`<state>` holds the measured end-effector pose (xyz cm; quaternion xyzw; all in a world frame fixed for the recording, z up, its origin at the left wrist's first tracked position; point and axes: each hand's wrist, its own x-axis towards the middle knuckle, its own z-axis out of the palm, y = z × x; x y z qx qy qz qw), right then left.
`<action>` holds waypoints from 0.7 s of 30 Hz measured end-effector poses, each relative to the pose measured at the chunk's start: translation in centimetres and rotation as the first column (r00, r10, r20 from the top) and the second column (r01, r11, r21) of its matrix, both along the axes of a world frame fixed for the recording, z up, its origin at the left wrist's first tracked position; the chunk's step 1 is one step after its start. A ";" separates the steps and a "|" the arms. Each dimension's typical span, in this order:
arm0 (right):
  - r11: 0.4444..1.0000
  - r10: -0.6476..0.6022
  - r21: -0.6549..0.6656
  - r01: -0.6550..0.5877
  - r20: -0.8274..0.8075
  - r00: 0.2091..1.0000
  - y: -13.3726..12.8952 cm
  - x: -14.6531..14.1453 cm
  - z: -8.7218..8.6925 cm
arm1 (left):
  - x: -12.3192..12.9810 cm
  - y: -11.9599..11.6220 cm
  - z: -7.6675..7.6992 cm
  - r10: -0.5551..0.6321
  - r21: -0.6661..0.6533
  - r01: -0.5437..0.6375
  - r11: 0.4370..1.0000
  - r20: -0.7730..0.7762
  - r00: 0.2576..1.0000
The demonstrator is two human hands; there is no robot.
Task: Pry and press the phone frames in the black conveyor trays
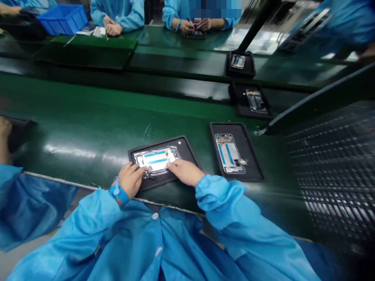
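A black tray (pixel 187 150) lies at a slant on the green bench in front of me. In it is a phone frame (pixel 156 160) with blue strips on a bright metal face and clear film around its edge. My left hand (pixel 130 179) rests at the frame's lower left corner, fingers bent and close together, by a small dangling part. My right hand (pixel 186 171) reaches over the tray's right side, its thumb and fingertips pinched on the frame's lower right edge. A blue band circles my left wrist.
To the right stands a second black tray (pixel 254 166) with a phone frame (pixel 230 153). Further trays (pixel 256 113) are behind it. A mesh panel (pixel 336 164) borders the right side. People sit opposite, near a blue bin (pixel 63 19). Another person's arm shows at the far left.
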<state>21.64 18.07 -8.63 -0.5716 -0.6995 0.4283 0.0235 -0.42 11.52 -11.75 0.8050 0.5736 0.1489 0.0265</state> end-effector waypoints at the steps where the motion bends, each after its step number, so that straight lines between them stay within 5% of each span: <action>1: 0.999 0.015 -0.040 -0.016 -0.026 1.000 0.5 0.1 0.0 | 1.4 0.0 0.5 0.002 0.023 -0.002 1.000 0.013 1.000; 7: 0.916 -0.101 -0.401 0.015 -0.194 0.976 1.1 0.7 -0.6 | 8.4 1.3 1.1 0.020 -0.028 -0.020 0.999 -0.005 1.000; 15: 0.861 -0.245 -0.505 0.064 -0.302 0.921 -3.2 -0.2 -1.9 | 4.4 -1.1 -0.1 -0.066 0.080 0.070 0.994 -0.057 0.996; 21: 0.856 -0.265 -0.510 0.087 -0.288 0.920 -4.0 -0.3 -1.8 | 5.8 -1.3 0.3 -0.129 0.201 0.130 0.971 -0.018 0.991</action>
